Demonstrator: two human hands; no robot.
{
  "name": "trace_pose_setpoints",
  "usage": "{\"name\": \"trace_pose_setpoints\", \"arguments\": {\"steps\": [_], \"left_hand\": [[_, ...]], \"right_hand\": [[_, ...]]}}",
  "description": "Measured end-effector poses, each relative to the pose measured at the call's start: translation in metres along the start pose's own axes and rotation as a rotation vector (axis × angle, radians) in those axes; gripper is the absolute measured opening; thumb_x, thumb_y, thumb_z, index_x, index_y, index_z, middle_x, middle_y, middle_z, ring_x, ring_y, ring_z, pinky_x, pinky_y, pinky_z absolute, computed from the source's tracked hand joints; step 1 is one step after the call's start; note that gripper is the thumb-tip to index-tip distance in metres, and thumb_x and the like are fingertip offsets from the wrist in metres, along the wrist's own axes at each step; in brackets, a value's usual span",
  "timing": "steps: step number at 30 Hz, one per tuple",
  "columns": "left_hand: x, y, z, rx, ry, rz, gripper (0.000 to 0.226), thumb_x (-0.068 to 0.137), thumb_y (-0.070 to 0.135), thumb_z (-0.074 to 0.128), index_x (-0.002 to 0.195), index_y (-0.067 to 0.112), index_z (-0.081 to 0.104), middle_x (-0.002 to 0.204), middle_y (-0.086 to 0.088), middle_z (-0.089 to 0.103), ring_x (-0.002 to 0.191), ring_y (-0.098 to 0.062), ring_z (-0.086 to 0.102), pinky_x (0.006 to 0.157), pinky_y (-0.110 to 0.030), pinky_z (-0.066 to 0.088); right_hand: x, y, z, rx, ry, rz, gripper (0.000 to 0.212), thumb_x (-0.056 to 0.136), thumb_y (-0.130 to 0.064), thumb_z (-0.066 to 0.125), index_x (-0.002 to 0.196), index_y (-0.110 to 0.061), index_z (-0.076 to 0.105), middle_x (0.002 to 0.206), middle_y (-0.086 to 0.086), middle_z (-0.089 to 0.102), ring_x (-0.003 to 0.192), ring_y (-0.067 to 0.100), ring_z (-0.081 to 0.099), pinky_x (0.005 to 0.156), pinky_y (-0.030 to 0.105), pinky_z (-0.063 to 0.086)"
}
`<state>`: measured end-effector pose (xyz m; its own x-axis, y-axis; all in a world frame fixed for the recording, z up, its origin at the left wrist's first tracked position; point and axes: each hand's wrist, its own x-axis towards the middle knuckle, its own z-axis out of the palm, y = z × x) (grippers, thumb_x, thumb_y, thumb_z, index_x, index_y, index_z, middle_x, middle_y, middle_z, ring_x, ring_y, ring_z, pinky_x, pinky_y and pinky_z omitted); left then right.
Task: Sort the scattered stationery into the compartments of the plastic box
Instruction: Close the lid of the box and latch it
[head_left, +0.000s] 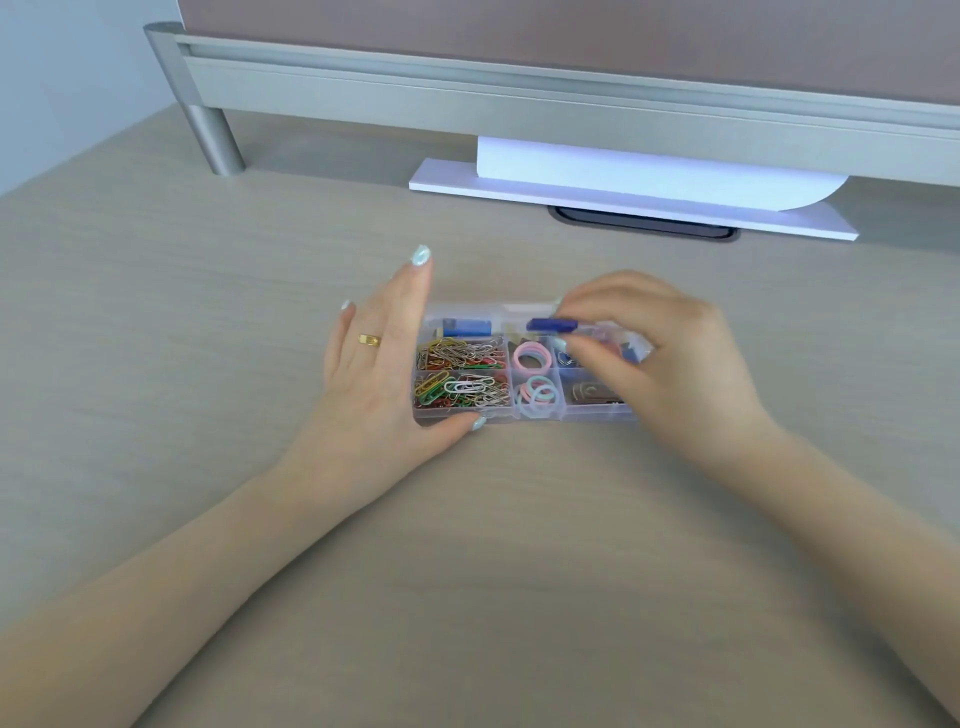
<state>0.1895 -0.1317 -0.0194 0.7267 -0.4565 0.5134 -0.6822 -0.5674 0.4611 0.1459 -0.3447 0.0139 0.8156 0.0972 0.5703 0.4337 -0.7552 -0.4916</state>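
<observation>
No text, label, brand, number or sign can be read anywhere in this view. The small blue item lying in the far-left compartment of the plastic box, just beside the left hand's fingers, carries a lighter patch that may be a label, but it is too blurred to make out. The white sheet well beyond the fingers shows no print.
</observation>
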Motion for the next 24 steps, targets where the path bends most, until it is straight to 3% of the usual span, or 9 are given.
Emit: {"name": "trace_pose_setpoints", "arguments": {"steps": [2, 5, 8, 12, 17, 24], "left_hand": [[0.0, -0.002, -0.001, 0.132, -0.011, 0.119, 0.078, 0.07, 0.046, 0.055, 0.136, 0.029, 0.019, 0.142, 0.007, 0.025, 0.132, -0.014, 0.02, 0.109, -0.034, 0.004], [0.0, -0.004, 0.001, 0.218, -0.068, 0.274, 0.046, 0.079, 0.035, 0.05, 0.122, 0.02, 0.044, 0.133, 0.003, 0.04, 0.127, -0.018, 0.031, 0.108, -0.034, 0.012], [-0.001, -0.004, 0.003, 0.138, -0.137, 0.28, 0.04, 0.083, 0.027, 0.048, 0.118, 0.009, 0.055, 0.124, -0.008, 0.058, 0.119, -0.017, 0.041, 0.101, -0.03, 0.029], [-0.005, -0.001, 0.005, 0.142, -0.166, 0.277, 0.039, 0.085, 0.024, 0.045, 0.114, 0.003, 0.06, 0.12, -0.012, 0.061, 0.113, -0.016, 0.044, 0.097, -0.031, 0.034], [-0.006, 0.004, 0.004, 0.196, -0.168, 0.317, 0.037, 0.085, 0.023, 0.043, 0.108, 0.003, 0.064, 0.115, -0.011, 0.064, 0.108, -0.02, 0.055, 0.096, -0.029, 0.033], [-0.005, 0.003, 0.007, 0.047, -0.196, 0.244, 0.039, 0.08, 0.033, 0.052, 0.106, 0.007, 0.065, 0.114, -0.006, 0.064, 0.109, -0.01, 0.049, 0.095, -0.022, 0.037]], "right_hand": [[-0.012, 0.001, 0.005, 0.066, 0.003, 0.01, 0.016, 0.081, -0.02, 0.057, 0.09, -0.017, 0.07, 0.094, -0.01, 0.063, 0.091, 0.007, 0.06, 0.072, 0.037, 0.049], [-0.026, 0.003, 0.011, 0.125, -0.019, 0.01, 0.016, 0.082, -0.02, 0.057, 0.089, -0.018, 0.071, 0.098, -0.011, 0.062, 0.094, 0.006, 0.06, 0.074, 0.034, 0.051], [-0.033, 0.007, 0.012, 0.131, -0.068, 0.003, 0.018, 0.081, -0.023, 0.056, 0.085, -0.015, 0.072, 0.096, -0.015, 0.061, 0.09, 0.005, 0.06, 0.073, 0.035, 0.05], [-0.037, 0.013, 0.009, 0.145, -0.132, -0.05, 0.016, 0.081, -0.021, 0.058, 0.085, -0.014, 0.072, 0.091, -0.009, 0.065, 0.084, 0.009, 0.063, 0.069, 0.037, 0.052], [-0.038, 0.015, 0.006, 0.04, -0.19, -0.192, 0.018, 0.083, -0.022, 0.059, 0.084, -0.009, 0.072, 0.09, -0.003, 0.067, 0.083, 0.007, 0.06, 0.072, 0.028, 0.05], [-0.041, 0.02, 0.003, -0.096, -0.19, -0.3, 0.02, 0.084, -0.027, 0.061, 0.083, -0.011, 0.073, 0.091, 0.002, 0.069, 0.081, 0.011, 0.059, 0.073, 0.018, 0.045]]}}
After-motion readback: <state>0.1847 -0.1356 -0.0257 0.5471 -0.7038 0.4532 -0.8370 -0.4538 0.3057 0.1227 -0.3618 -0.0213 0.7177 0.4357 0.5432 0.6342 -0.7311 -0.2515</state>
